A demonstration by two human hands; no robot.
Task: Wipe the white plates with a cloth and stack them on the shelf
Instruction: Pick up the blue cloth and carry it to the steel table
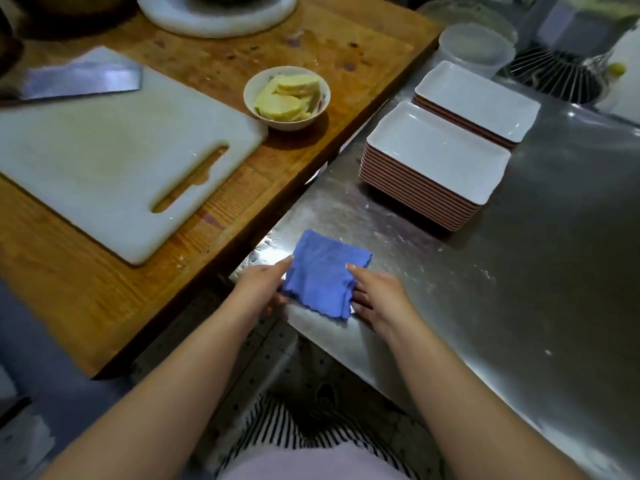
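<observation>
A folded blue cloth [323, 275] lies at the near corner of the steel counter [519, 271]. My left hand [261, 287] holds its left edge, thumb on top and fingers underneath. My right hand [375, 297] holds its right edge the same way. Beyond the cloth stands a tall stack of several white rectangular plates [436, 157] with reddish-brown rims. A lower stack of the same plates [476, 98] sits just behind it. No shelf is in view.
On the wooden table [311, 39] to the left lie a white cutting board [114, 157], a cleaver [79, 77] and a small bowl of pale slices [286, 97]. A clear plastic tub [476, 48] and a wire basket [557, 76] stand behind the plates.
</observation>
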